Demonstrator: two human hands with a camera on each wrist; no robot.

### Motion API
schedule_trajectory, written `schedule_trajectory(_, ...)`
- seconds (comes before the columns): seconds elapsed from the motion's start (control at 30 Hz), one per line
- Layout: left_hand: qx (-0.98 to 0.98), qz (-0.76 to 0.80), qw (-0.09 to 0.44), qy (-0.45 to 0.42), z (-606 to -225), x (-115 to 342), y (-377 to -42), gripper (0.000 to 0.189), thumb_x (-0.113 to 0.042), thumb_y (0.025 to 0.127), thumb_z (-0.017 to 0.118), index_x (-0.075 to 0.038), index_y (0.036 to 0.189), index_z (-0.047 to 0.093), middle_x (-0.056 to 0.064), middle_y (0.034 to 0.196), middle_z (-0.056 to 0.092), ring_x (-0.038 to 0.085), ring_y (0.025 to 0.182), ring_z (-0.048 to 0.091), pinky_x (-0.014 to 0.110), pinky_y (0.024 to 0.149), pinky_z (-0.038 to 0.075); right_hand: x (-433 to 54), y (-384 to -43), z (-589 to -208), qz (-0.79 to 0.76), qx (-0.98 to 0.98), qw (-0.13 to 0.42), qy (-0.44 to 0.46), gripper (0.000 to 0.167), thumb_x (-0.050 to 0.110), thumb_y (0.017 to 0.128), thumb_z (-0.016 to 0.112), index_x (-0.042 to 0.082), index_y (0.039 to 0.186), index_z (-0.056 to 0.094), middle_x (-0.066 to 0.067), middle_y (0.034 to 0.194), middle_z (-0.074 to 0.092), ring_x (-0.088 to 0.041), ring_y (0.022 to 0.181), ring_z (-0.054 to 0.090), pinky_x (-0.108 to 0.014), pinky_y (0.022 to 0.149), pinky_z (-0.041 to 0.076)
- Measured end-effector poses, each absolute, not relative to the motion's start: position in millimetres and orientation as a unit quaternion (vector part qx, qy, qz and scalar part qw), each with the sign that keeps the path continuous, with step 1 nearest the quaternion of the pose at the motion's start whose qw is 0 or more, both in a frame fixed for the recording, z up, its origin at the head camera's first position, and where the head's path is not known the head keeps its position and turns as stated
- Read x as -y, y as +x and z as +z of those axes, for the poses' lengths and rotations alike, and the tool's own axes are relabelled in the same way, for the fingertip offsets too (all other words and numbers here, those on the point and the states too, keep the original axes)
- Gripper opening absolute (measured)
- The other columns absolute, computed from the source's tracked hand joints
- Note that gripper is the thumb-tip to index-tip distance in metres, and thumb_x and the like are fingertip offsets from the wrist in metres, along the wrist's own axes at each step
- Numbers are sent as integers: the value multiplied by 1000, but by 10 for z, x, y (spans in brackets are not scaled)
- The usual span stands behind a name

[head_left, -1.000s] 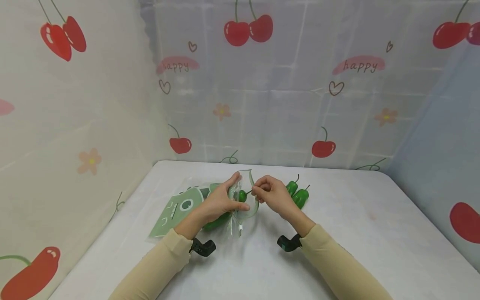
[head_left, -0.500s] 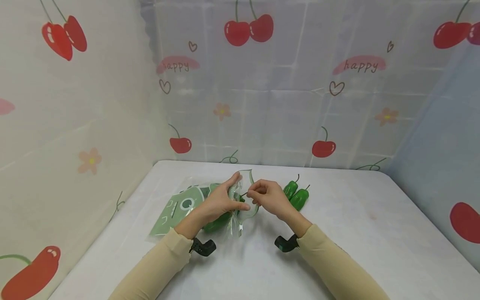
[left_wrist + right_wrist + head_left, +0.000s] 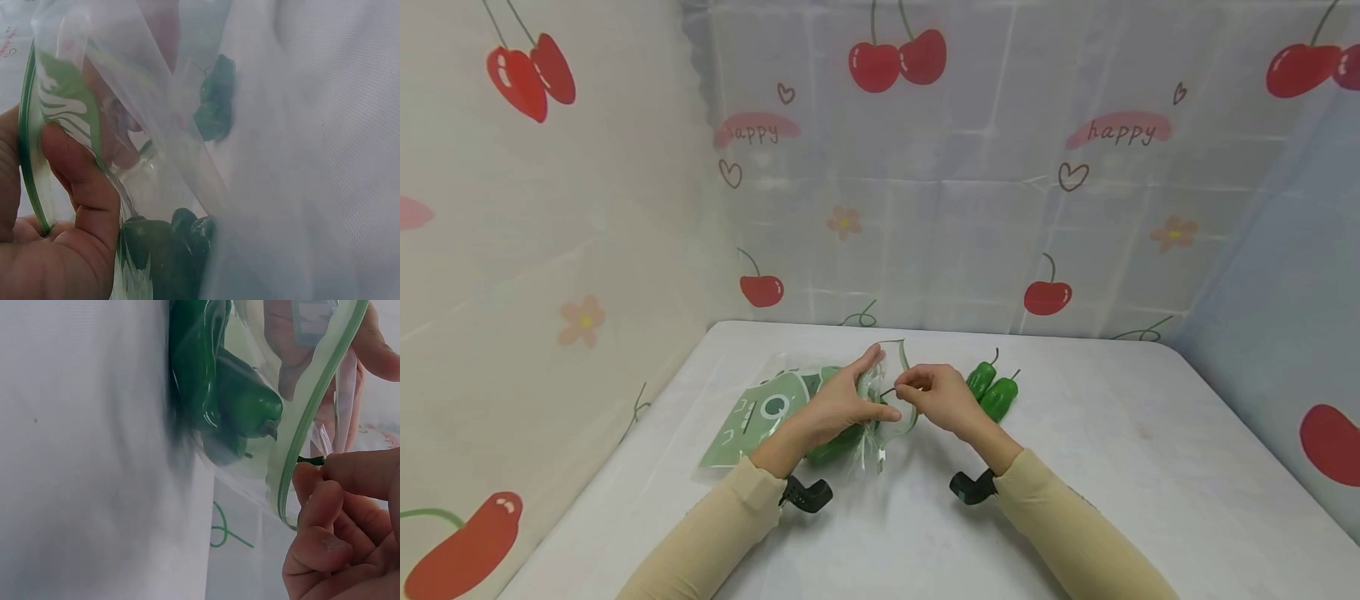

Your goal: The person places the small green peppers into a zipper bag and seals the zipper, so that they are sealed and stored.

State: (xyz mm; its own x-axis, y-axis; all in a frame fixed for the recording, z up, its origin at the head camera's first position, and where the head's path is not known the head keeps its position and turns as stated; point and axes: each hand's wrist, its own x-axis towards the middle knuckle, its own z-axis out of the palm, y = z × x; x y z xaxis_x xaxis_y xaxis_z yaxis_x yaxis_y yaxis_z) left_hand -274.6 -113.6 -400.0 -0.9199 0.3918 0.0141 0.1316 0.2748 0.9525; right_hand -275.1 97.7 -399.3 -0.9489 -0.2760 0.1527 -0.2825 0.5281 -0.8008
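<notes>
A clear zip bag [image 3: 752,425] printed with a green one-eyed face lies on its side, its mouth toward the right. My left hand [image 3: 838,408] holds the mouth, thumb and fingers spread apart across it. Inside are several green peppers [image 3: 197,362], glossy and pressed together. At the mouth my right hand [image 3: 940,396] pinches the dark stem [image 3: 311,460] of a green pepper between thumb and fingertip. That pepper's body is mostly hidden by the bag and my left hand. In the right wrist view, the stem passes behind the green zip rim [image 3: 306,434].
Two more green peppers [image 3: 981,379] lie side by side on the white table [image 3: 1120,467], just beyond my right hand. A pale sheet printed with cherries [image 3: 1047,297] stands behind the table, with more sheets at both sides.
My right hand has moved slightly left and down, carrying the pepper deeper into the bag; its green body has gone from sight there. My left hand and the bag stay put.
</notes>
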Motion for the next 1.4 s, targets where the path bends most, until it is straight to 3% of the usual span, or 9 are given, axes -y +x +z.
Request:
schedule_trajectory(0.1, -790, 579, 112, 166, -3999, 1142, -2748, 117, -22, 76, 94, -31, 166, 19, -11, 170, 27, 18, 161, 8, 57, 128, 11, -992, -2758, -3987, 451, 876, 16, 170, 16, 24, 98, 71, 14, 107, 79, 1, 102, 77, -15, 89, 66, -31, 68, 52)
schedule_trajectory(0.4, -785, 584, 112, 174, -4018, 1154, -2762, 118, -24, 75, 95, -32, 166, 19, -12, 170, 26, 18, 161, 8, 56, 128, 13, -1115, -2784, -3992, 453, 871, 19, 188, 16, 24, 99, 71, 13, 107, 79, -1, 99, 76, -16, 76, 60, -32, 63, 50)
schedule_trajectory(0.7, -787, 580, 116, 173, -4031, 1142, -2767, 120, -25, 74, 95, -34, 165, 19, -12, 170, 26, 17, 161, 9, 54, 129, 13, -1360, -2831, -4045, 442, 871, -3, 214, 21, 31, 99, 71, 14, 109, 78, -1, 105, 74, -18, 83, 64, -32, 69, 53)
schedule_trajectory(1.03, -792, 575, 114, 169, -4008, 1125, -2762, 120, -26, 74, 95, -33, 166, 18, -14, 169, 26, 17, 161, 8, 53, 129, 14, -1762, -2972, -3942, 444, 868, -57, 216, 24, 32, 98, 71, 17, 116, 75, -2, 117, 72, -20, 107, 66, -38, 94, 53)
schedule_trajectory(1.4, -785, 583, 115, 175, -4033, 1137, -2752, 119, -20, 75, 94, -29, 166, 18, -12, 170, 27, 19, 161, 7, 53, 129, 12, -2066, -3084, -3982, 453, 865, -66, 207, 30, 33, 98, 72, 14, 122, 71, -5, 119, 72, -21, 112, 64, -42, 103, 50)
